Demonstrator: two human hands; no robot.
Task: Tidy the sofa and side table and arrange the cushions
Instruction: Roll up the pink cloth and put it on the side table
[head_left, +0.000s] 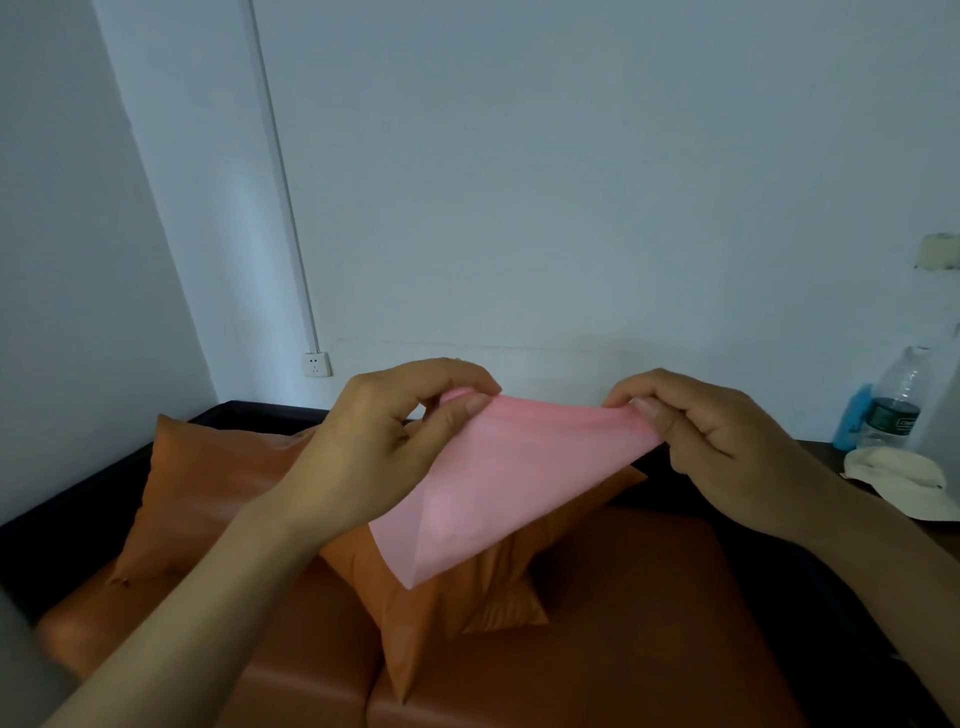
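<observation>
We are pinching a pink cloth (498, 483) by its top edge, the left hand (374, 441) nipping one corner between thumb and forefinger, the right hand (717, 441) nipping the other, so each grip is grasping fabric and the edge is pulling taut between them. The cloth is hanging in the air above the sofa (623, 623), its lower corner drooping in front of the nearer orange cushion (467, 597). To fold it neatly, we judge, we should be keeping the top edge level and tight and bringing the two corners together squarely, letting the loose point settle before creasing.

Below, a second orange cushion (208, 483) is leaning at the back left of the orange seat, inside the dark frame. To the right, the dark desk (821, 452) is carrying a cream hat (904, 478), a clear water bottle (896, 405) and something blue (852, 421) beside it. Behind, a pale wall is showing a socket (317, 364) with a cable duct rising from it.
</observation>
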